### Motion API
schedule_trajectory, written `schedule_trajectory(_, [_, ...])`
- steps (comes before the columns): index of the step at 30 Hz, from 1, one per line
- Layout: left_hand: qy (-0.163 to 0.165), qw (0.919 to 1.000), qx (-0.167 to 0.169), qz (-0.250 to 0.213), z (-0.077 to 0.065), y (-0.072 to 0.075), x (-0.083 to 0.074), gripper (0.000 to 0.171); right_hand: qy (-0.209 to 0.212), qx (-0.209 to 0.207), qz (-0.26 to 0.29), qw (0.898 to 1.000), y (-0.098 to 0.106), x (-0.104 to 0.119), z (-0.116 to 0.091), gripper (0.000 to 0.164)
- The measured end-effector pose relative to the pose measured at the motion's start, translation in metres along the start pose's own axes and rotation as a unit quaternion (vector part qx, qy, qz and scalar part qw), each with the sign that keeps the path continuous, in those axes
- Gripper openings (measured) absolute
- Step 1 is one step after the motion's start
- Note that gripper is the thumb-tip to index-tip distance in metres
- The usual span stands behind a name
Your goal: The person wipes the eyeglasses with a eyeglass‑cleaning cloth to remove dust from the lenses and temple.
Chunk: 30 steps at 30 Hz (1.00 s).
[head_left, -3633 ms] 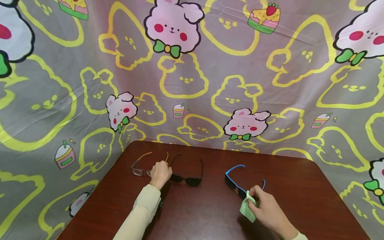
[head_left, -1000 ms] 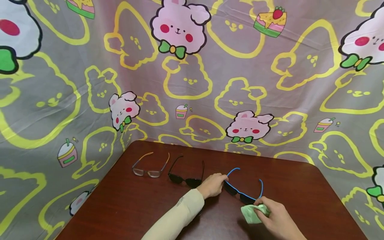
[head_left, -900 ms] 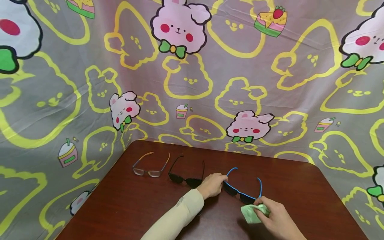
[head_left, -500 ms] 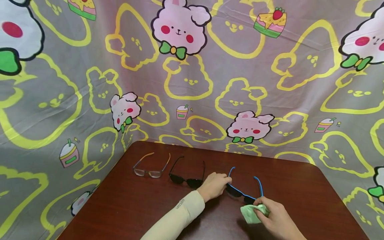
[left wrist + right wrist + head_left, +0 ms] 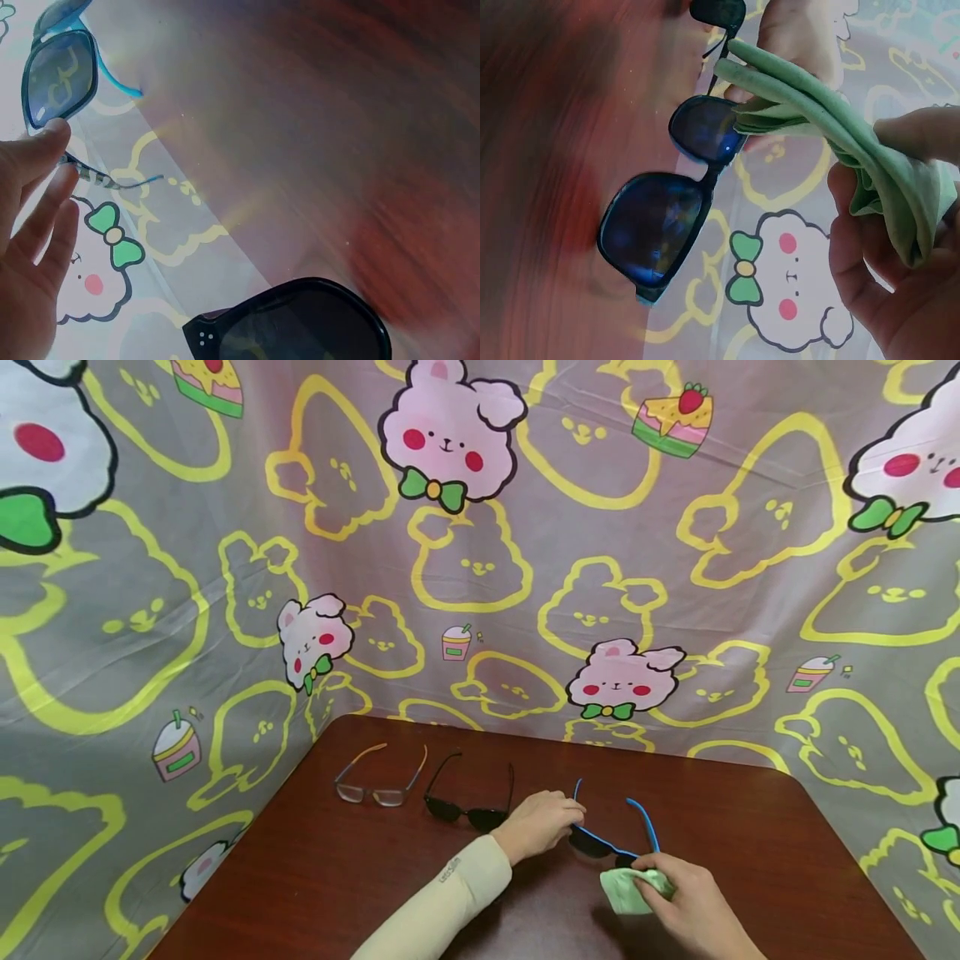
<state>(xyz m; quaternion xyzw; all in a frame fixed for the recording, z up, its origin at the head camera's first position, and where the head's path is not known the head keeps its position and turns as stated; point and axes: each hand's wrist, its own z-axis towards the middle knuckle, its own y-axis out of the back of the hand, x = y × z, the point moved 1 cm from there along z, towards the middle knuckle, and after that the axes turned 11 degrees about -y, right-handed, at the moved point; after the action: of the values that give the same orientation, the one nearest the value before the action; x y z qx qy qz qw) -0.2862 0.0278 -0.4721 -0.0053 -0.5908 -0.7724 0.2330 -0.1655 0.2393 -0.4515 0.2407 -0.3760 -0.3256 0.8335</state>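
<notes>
My left hand (image 5: 542, 822) pinches the blue-framed sunglasses (image 5: 591, 843) at their left corner. In the left wrist view, thumb and fingers meet beside one dark lens (image 5: 60, 79). My right hand (image 5: 690, 897) holds a folded light green cloth (image 5: 626, 893) between thumb and fingers, close by the right end of the sunglasses. The right wrist view shows the cloth (image 5: 832, 135) bunched in layers, with both lenses of the blue sunglasses (image 5: 656, 225) beyond it. My left fingertips partly cover the left hinge.
Black sunglasses (image 5: 467, 814) lie just left of my left hand, temples unfolded. Farther left lie clear eyeglasses (image 5: 371, 795) with orange-tipped temples. All are on a dark brown table (image 5: 300, 893), with a cartoon-printed curtain (image 5: 480, 568) along its back and sides.
My left hand has gone from the clear eyeglasses to the blue sunglasses. Over the last second the sunglasses tilt, their temples swinging leftward. My right hand keeps the cloth nearly still.
</notes>
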Motion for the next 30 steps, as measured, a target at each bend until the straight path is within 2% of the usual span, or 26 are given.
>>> schedule_trajectory(8, [-0.020, 0.9996, 0.013, -0.016, -0.003, -0.003, 0.001, 0.014, -0.053, -0.029, -0.026, 0.998, 0.002, -0.006, 0.000, 0.036])
schedule_trajectory(12, [-0.033, 0.9994, 0.011, 0.003, -0.003, 0.000, 0.000, 0.014, -0.081, -0.053, -0.023, 0.995, 0.003, -0.008, 0.001, 0.034])
schedule_trajectory(19, [-0.061, 0.9964, -0.039, 0.045, -0.003, 0.006, -0.003, 0.014, -0.136, -0.112, -0.023, 0.984, 0.007, -0.008, 0.002, 0.031])
schedule_trajectory(22, [-0.064, 0.9948, -0.063, 0.049, -0.002, 0.007, -0.002, 0.016, -0.134, -0.145, -0.008, 0.980, 0.008, -0.009, 0.003, 0.030])
schedule_trajectory(25, [-0.064, 0.9934, -0.080, 0.051, -0.001, 0.010, -0.001, 0.018, -0.114, -0.175, 0.005, 0.978, 0.009, -0.010, 0.004, 0.027])
schedule_trajectory(30, [-0.051, 0.9925, -0.099, 0.050, 0.000, 0.015, 0.000, 0.021, -0.094, -0.217, 0.022, 0.971, 0.012, -0.012, 0.005, 0.021])
